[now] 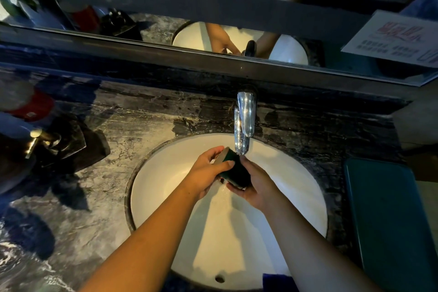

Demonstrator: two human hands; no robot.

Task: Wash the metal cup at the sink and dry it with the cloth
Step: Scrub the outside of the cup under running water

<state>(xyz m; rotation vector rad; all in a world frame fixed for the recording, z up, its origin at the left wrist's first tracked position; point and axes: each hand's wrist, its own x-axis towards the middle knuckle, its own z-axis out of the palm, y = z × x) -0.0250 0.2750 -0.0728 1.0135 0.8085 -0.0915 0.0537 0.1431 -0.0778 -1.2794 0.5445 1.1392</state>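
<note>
While my left hand and right hand both grip the cup under the tap at twelve o'clock of the sink, I should turn it slowly so every side gets rinsed.

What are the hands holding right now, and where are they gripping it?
Both hands hold the cup under the tap, over the sink. The right hand cradles its base and side; the left hand grips near the rim.
</note>
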